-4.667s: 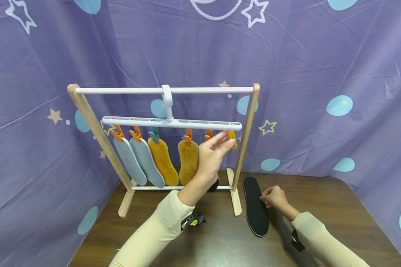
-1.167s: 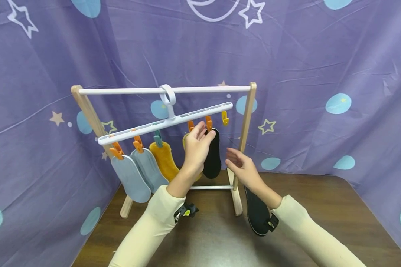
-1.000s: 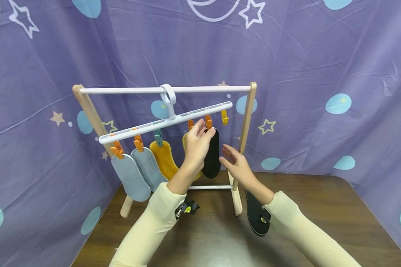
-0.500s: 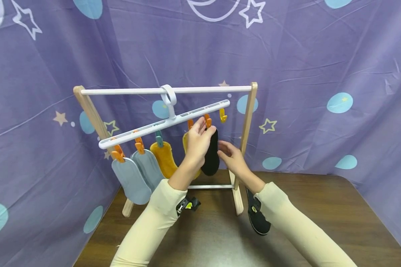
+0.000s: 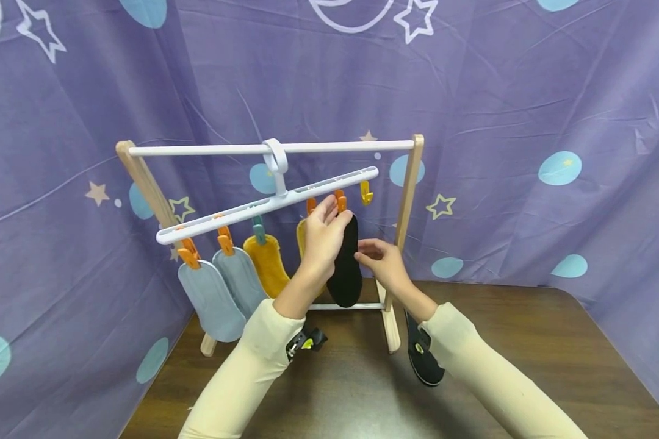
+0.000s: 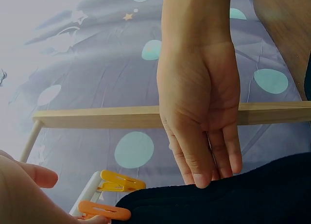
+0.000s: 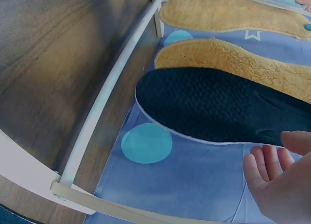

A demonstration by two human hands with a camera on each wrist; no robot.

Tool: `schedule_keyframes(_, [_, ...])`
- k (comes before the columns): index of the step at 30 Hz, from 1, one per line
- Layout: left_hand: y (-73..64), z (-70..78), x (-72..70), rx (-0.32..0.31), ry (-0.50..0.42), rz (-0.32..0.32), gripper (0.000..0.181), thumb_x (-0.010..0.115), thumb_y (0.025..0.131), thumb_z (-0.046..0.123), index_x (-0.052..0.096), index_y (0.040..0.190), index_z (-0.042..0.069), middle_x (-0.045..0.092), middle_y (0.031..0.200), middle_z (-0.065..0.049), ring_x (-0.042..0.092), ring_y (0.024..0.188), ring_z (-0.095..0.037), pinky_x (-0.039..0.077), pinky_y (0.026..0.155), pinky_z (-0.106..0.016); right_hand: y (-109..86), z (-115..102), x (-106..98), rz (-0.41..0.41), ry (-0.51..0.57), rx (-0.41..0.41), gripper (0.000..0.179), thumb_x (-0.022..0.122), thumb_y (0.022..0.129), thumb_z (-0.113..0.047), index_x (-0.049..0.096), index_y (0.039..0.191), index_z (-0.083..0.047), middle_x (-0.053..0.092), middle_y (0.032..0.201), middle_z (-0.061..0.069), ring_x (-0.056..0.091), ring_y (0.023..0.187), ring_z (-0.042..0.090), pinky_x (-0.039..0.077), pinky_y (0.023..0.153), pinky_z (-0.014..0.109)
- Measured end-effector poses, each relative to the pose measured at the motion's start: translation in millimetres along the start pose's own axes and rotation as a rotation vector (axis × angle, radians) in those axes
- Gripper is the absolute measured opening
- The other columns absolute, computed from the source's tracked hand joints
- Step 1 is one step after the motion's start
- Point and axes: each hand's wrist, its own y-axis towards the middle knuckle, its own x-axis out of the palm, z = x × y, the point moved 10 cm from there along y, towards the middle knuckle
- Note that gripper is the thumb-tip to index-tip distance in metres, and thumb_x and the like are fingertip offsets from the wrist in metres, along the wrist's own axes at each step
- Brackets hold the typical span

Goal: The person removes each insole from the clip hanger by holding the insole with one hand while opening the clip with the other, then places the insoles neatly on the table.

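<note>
In the head view, a black insole point(image 5: 345, 268) hangs from an orange clothespin point(image 5: 341, 201) on a tilted white hanger point(image 5: 241, 211). My left hand point(image 5: 322, 239) is raised beside its upper end. In the left wrist view, a left fingertip lies against the orange clothespin point(image 6: 104, 210), while the thumb stands apart. On the other side, my right hand point(image 5: 383, 262) has its thumb and straight fingers at the insole's edge. The right wrist view shows the thumb overlapping that edge, with fingers point(image 7: 265, 161) just beyond it. A yellow clothespin point(image 5: 366, 193) hangs bare at the hanger's right end.
Two light blue insoles point(image 5: 211, 299) and two mustard insoles point(image 5: 267, 262) hang from the other clothespins. The hanger hooks over a white rod on a wooden rack point(image 5: 409, 201). A second black insole point(image 5: 425, 366) lies on the table point(image 5: 527, 341), partly under my right forearm.
My right hand has come up from the insole on the table to the hanging one. My left hand has left the yellow clothespin. The hanger has tilted, right end up; the black insole has swung forward.
</note>
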Motion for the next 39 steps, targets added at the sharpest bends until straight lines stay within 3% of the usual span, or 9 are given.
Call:
schedule_keyframes(4, [-1.5,1.5,-0.9,0.021,0.023,0.016,0.059,0.060,0.099,0.009,0.040,0.153,-0.002,0.044,0.159,-0.015,0.042,0.148,-0.025,0.034,0.124,-0.035,-1.2,2,0,0.001,-0.009,0.017,0.026,0.071,0.094,-0.006,0.071,0.117,0.006,0.075,0.107,0.024,0.073,0.098,0.032,0.054,0.080,0.016])
schedule_keyframes(7, [-2.7,3.0,-1.5,0.042,0.036,0.032,0.058,0.060,0.099,0.008,0.041,0.152,-0.003,0.045,0.158,-0.016,0.043,0.147,-0.025,0.035,0.123,-0.035,-3.5,1,0,-0.006,-0.013,0.016,0.025,0.071,0.094,-0.007,0.072,0.115,0.006,0.075,0.106,0.023,0.073,0.095,0.026,0.054,0.078,0.015])
schedule_keyframes(14, [-1.8,0.9,-1.8,0.062,0.014,0.061,0.052,0.057,0.099,0.004,0.044,0.149,-0.006,0.048,0.155,-0.021,0.046,0.145,-0.029,0.038,0.121,-0.037,-13.3,5,-2,-0.027,0.060,0.044,0.023,0.071,0.094,-0.005,0.072,0.114,0.007,0.074,0.105,0.025,0.071,0.088,0.015,0.055,0.077,0.014])
schedule_keyframes(19, [0.1,-0.1,-1.7,0.075,0.004,0.079,0.046,0.057,0.100,0.002,0.050,0.144,-0.008,0.055,0.146,-0.026,0.053,0.137,-0.034,0.046,0.115,-0.039,-19.0,2,-9,-0.025,0.044,0.024,0.020,0.072,0.093,-0.004,0.073,0.111,0.006,0.075,0.101,0.024,0.068,0.083,0.010,0.054,0.075,0.014])
schedule_keyframes(28, [1.8,5.3,-4.9,0.142,0.053,0.114,0.032,0.062,0.099,0.002,0.063,0.129,-0.010,0.068,0.127,-0.027,0.066,0.120,-0.035,0.053,0.107,-0.039,-25.9,0,-17,-0.041,0.082,0.027,0.021,0.072,0.093,-0.003,0.072,0.112,0.007,0.074,0.101,0.026,0.068,0.078,0.005,0.059,0.075,0.019])
schedule_keyframes(33, [1.9,3.2,-5.4,0.129,0.080,0.110,0.030,0.064,0.099,0.006,0.066,0.126,-0.007,0.070,0.124,-0.025,0.068,0.115,-0.033,0.056,0.103,-0.038,-30.3,0,-19,-0.052,0.090,0.034,0.021,0.072,0.092,-0.002,0.072,0.111,0.007,0.074,0.099,0.026,0.070,0.079,0.010,0.059,0.075,0.020])
schedule_keyframes(39, [6.4,-5.7,-0.3,0.066,0.007,0.038,0.037,0.061,0.102,0.010,0.060,0.135,-0.007,0.066,0.133,-0.024,0.063,0.125,-0.030,0.051,0.110,-0.038,-31.2,1,-22,-0.059,0.097,0.046,0.021,0.072,0.093,-0.003,0.072,0.111,0.007,0.074,0.099,0.025,0.070,0.079,0.009,0.058,0.076,0.018])
